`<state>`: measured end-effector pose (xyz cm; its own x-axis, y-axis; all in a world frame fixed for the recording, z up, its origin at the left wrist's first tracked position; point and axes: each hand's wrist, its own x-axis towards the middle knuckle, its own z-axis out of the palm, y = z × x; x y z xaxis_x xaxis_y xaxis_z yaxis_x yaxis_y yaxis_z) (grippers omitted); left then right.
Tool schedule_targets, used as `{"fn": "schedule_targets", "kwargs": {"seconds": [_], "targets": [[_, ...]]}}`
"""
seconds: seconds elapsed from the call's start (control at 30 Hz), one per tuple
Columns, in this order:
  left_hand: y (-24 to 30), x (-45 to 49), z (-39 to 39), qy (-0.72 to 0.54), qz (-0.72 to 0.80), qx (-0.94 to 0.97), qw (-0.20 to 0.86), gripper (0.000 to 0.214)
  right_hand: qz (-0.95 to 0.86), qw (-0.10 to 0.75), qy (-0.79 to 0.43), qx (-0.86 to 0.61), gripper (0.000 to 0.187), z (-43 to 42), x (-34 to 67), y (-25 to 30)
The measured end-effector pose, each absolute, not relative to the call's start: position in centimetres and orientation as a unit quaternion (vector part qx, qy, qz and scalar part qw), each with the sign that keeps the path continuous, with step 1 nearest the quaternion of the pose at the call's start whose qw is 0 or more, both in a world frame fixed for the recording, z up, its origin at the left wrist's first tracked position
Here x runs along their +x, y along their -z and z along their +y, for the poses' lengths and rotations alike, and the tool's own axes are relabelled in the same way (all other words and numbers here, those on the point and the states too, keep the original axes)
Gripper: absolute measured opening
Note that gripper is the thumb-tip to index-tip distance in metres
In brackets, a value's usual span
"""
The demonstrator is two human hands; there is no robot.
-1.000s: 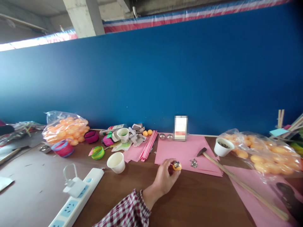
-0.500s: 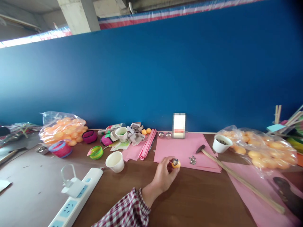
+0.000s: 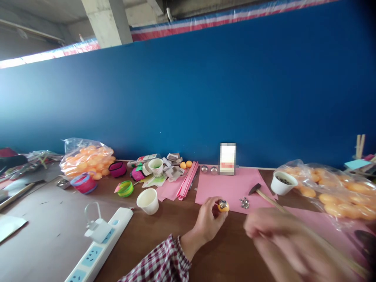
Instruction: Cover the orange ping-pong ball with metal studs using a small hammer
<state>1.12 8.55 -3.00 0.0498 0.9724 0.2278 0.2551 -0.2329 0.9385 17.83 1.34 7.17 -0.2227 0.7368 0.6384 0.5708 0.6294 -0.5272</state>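
My left hand (image 3: 210, 221), in a checked sleeve, pinches an orange ball (image 3: 223, 207) with shiny silver pieces on its upper side. The hand is low over the brown table, at the front edge of a pink paper sheet (image 3: 211, 194). On that sheet, just right of the ball, lies a small heap of silver studs (image 3: 244, 202). My right hand (image 3: 289, 243) is at the lower right, smeared by motion, and its fingertips cannot be made out. It covers part of the wooden handle of a hammer (image 3: 255, 189), whose dark head rests on the pink paper.
Bags of orange balls lie at left (image 3: 88, 162) and right. A white cup of dark bits (image 3: 283, 183) stands at right, another white cup (image 3: 147, 201) left of my hand. A power strip (image 3: 101, 244) lies front left. A blue panel (image 3: 182, 98) closes the back.
My right hand has come into view from the lower right, over the hammer handle. The left hand keeps its hold on the ball. The whole view has shifted slightly.
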Motion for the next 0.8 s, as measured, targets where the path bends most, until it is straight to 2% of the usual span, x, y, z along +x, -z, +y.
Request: {"fn": "schedule_targets", "kwargs": {"seconds": [0.1, 0.17, 0.3, 0.43, 0.6, 0.8], "targets": [[3.1, 1.1, 8.5, -0.487, 0.494, 0.624, 0.359, 0.035, -0.762, 0.470, -0.131, -0.427, 0.016, 4.8, 15.7, -5.2], [3.4, 1.1, 8.6, -0.496, 0.493, 0.616, 0.363, 0.036, -0.750, 0.461, -0.159, -0.446, 0.018, 6.9, 15.3, -2.9], [3.9, 1.0, 8.9, -0.513, 0.493, 0.586, 0.386, 0.045, -0.738, 0.443, -0.117, -0.496, 0.021, 8.8, 16.1, 1.9], [4.1, 1.1, 9.1, -0.515, 0.500, 0.579, 0.386, 0.034, -0.761, 0.422, -0.071, -0.487, 0.026, 8.9, 16.5, 4.0], [3.5, 1.4, 8.8, -0.499, 0.501, 0.585, 0.397, 0.030, -0.745, 0.439, -0.120, -0.488, 0.008, 8.9, 16.1, 3.7], [2.5, 1.6, 8.4, -0.466, 0.501, 0.632, 0.363, 0.027, -0.781, 0.423, -0.170, -0.427, 0.054, 8.9, 15.8, 3.5]]}}
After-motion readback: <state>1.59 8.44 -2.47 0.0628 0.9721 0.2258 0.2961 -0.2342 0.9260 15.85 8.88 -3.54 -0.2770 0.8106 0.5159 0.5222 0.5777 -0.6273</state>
